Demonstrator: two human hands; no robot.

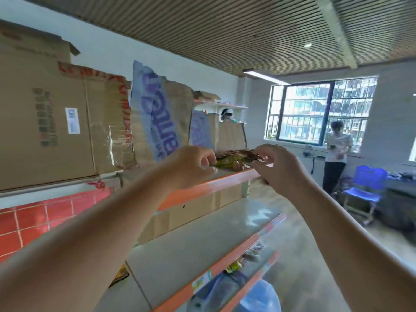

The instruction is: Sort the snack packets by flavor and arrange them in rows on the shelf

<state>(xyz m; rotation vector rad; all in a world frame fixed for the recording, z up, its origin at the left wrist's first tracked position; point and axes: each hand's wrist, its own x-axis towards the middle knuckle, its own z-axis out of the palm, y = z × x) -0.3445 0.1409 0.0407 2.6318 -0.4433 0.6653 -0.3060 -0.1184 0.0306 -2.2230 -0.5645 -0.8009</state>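
Note:
Several snack packets [234, 159], green-yellow and brown-red, lie flat in a pile on the top shelf [216, 184], which has an orange front edge. My left hand [191, 165] reaches up at the pile's left end, and its curled fingers pinch the edge of a green-yellow packet. At the pile's right end my right hand [275, 164] has its fingers curled over the brown packets. The far side of the pile is hidden behind both hands.
Cardboard boxes [51, 122] stand behind the shelf on the left. A grey lower shelf [202, 239] sits below, with more packets [238, 264] further down. A blue plastic bag [258, 298] lies at the bottom. A person [336, 154] stands by the window next to a blue chair [367, 188].

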